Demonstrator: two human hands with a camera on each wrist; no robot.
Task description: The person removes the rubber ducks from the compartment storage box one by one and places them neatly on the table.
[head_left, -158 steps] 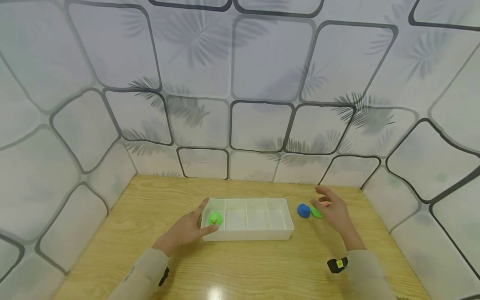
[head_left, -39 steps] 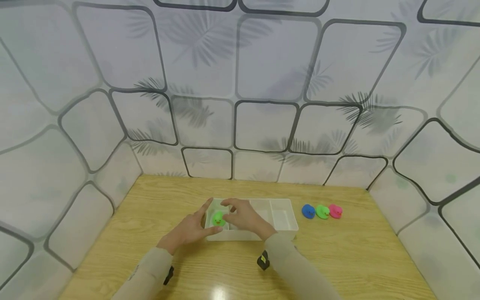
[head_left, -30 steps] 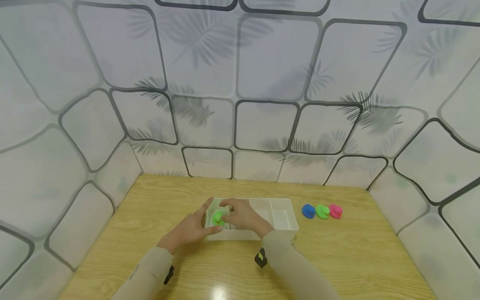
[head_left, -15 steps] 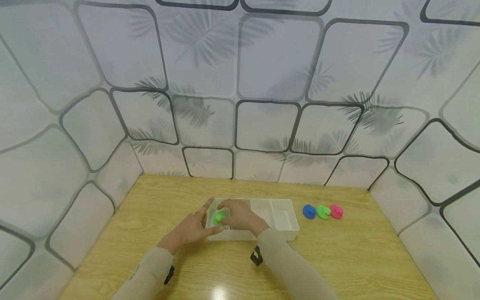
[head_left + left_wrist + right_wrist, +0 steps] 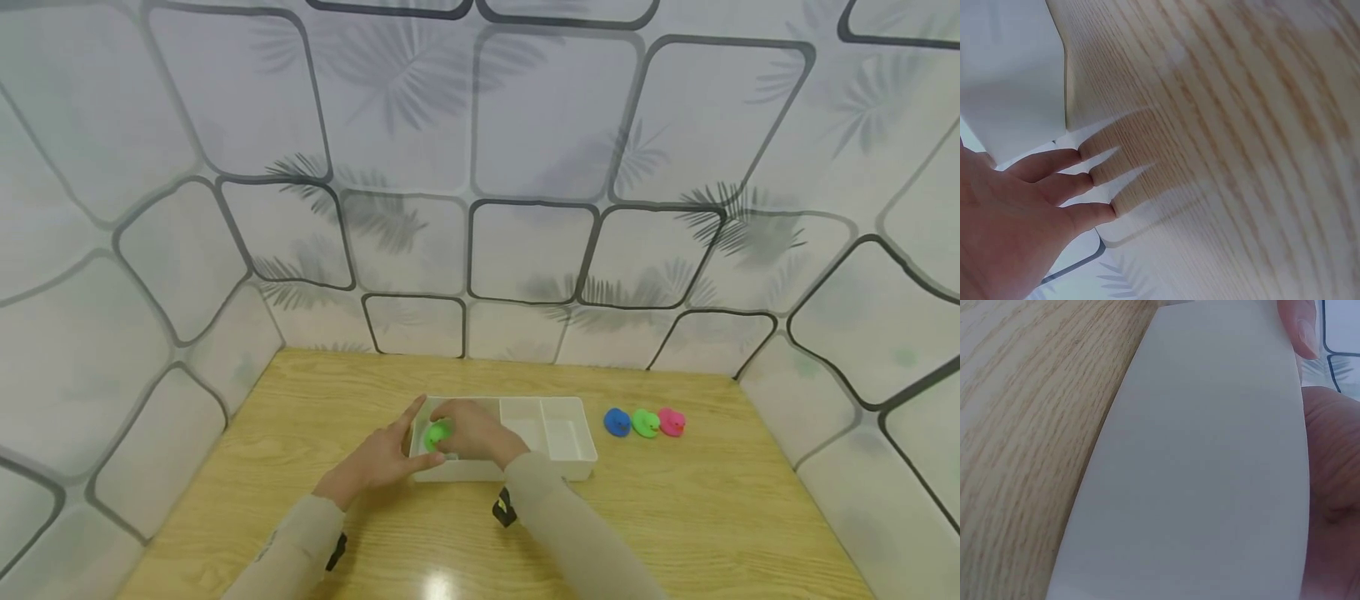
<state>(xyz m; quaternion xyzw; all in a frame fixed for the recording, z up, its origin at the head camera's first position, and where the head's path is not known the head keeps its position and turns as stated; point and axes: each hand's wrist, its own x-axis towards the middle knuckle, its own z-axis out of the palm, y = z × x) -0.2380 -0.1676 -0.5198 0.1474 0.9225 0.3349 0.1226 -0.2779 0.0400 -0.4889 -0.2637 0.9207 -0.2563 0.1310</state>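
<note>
A white four-compartment box (image 5: 502, 471) stands on the table. In its leftmost compartment sits a green rubber duck (image 5: 434, 435), partly covered by my right hand (image 5: 476, 431). The right fingers curve over the duck and the thumb lies at its near right side, so the duck is between them. My left hand (image 5: 375, 457) rests at the box's left end, index finger along the back corner and thumb across the front rim. In the left wrist view its fingers (image 5: 1092, 215) are straight, tips down on the wood. The right wrist view is filled by the box's wall (image 5: 1197, 450).
Three more rubber ducks stand in a row right of the box: blue (image 5: 617, 422), green (image 5: 646, 423) and pink (image 5: 672, 422). Patterned fabric walls (image 5: 525, 250) enclose the wooden table (image 5: 720, 500) at the back and sides.
My right hand has gone from the loose ducks to the leftmost compartment, then crept left onto the duck. The duck's face has turned from the front toward the right. The left hand stays put.
</note>
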